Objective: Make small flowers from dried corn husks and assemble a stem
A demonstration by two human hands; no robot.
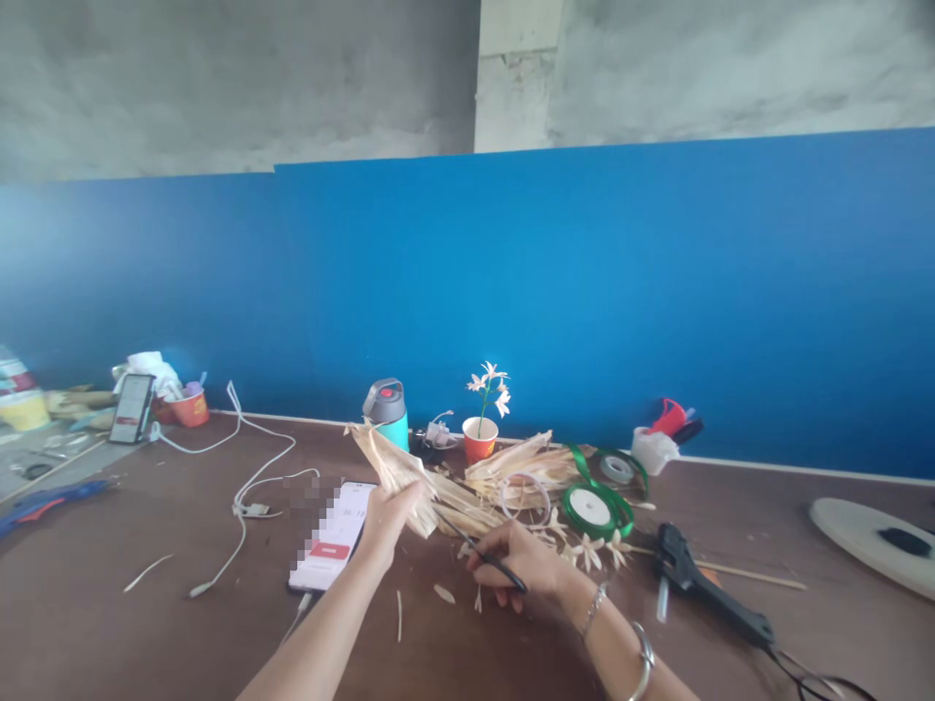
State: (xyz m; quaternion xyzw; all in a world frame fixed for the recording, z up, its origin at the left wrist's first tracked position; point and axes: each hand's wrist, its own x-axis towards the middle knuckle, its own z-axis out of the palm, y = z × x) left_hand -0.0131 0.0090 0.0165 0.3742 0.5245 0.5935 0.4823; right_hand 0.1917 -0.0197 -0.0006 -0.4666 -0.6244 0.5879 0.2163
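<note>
A: ok what are the hands up to here?

B: Left hand [391,516] has its fingers pinched around a dried husk [387,458], held above the tabletop [182,643] near the phone [349,516]. Right hand [522,560] is gripping what look like dark scissors [504,572], blades towards the husk. Can't tell if they're touching it.

A: Looks like trimming to me. Tips?

B: I'd pinch close to the cut line so the thin stuff doesn't fold, and follow the grain with long, slow snips. It's probably brittle, so yanking could split it. And mind the left fingers, they're pretty near those blades.

A: Sound. What's in the cups?

B: The orange paper cup [480,448] has a flower spray [484,397] standing in it. The white container [653,454] at right holds something red [668,419] plus pen-like bits. The red cup [191,411] over left has something purple sticking out. The teal bottle [395,430] has its lid on, so no clue what's inside.
</note>
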